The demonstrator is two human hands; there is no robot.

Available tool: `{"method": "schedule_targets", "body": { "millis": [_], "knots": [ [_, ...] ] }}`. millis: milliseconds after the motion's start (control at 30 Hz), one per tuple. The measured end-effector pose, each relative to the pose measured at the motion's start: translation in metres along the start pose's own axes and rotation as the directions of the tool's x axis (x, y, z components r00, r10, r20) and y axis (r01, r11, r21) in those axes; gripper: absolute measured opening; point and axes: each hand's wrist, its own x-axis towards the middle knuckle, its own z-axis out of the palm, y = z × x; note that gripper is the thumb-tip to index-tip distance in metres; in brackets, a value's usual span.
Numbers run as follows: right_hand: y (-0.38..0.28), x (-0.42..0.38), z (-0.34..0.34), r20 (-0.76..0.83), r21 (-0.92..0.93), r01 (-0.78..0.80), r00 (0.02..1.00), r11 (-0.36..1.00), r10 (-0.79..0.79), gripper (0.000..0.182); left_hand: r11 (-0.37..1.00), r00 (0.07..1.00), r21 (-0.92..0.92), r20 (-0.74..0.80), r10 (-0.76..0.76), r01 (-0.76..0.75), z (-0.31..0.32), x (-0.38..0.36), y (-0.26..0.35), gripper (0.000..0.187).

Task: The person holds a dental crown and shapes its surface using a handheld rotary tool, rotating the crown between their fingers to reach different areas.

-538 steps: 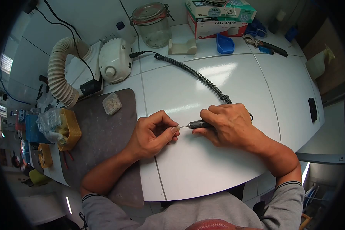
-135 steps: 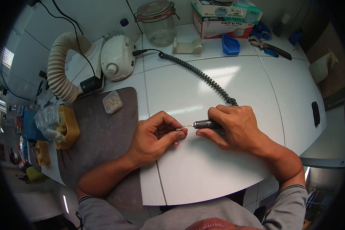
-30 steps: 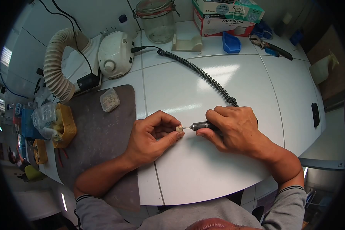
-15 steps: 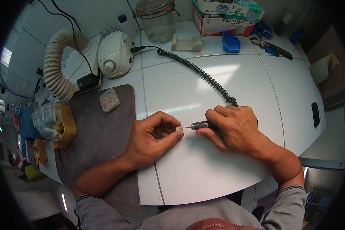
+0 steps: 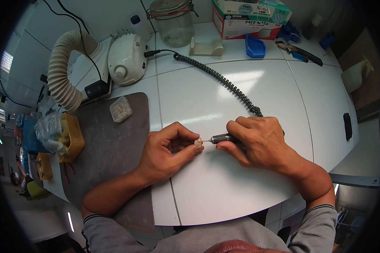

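Note:
Between the thumb and index finger of my left hand (image 5: pixel 166 147) is a small cream-coloured piece (image 5: pixel 198 142), tooth-like in look; its exact kind is too small to tell. My right hand (image 5: pixel 259 141) is closed around a dark rotary handpiece (image 5: pixel 223 138), held level and pointing left. Its thin metal bit reaches the right side of the cream piece and seems to touch it. A black coiled cord (image 5: pixel 217 78) runs from behind my right hand to the white control unit (image 5: pixel 127 59) at the back left.
A grey mat (image 5: pixel 109 168) lies on the left, bearing a small clear box (image 5: pixel 120 109) of pale pieces. Beyond it are a yellow basket (image 5: pixel 74 139) and a ribbed hose (image 5: pixel 57 63). A glass jar (image 5: pixel 173 29), mask boxes (image 5: pixel 249 27), a blue tray (image 5: pixel 255 46) and pliers (image 5: pixel 299 50) line the back.
The cream piece has turned slightly in my left fingers, and the left thumb tip has shifted a little to the right. My right hand and the handpiece have barely moved.

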Motion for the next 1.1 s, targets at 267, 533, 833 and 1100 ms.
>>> {"method": "schedule_targets", "body": {
  "millis": [267,533,833,1100],
  "knots": [
    [0.0000,0.0003,0.0001,0.003,0.005,-0.004,1.000,1.000,0.004,0.048,0.998,0.999,-0.046,-0.007,-0.042,0.042,0.0009,0.0005,0.0025,0.019],
    [0.0008,-0.0001,0.0001,0.003,0.000,0.012,1.000,1.000,-0.012,0.048,0.999,1.000,-0.032,-0.005,-0.029,0.029,0.0007,0.0000,0.0024,0.018],
    [0.0004,0.0000,0.0005,-0.004,0.021,-0.023,1.000,1.000,0.023,0.048,0.998,0.999,-0.047,-0.011,-0.038,0.038,0.0009,0.0000,0.0031,0.019],
    [0.0009,-0.0001,0.0013,-0.027,0.017,0.001,1.000,1.000,0.000,0.048,0.997,0.999,-0.063,-0.006,-0.041,0.040,0.0004,-0.0013,0.0019,0.017]
  ]
}}
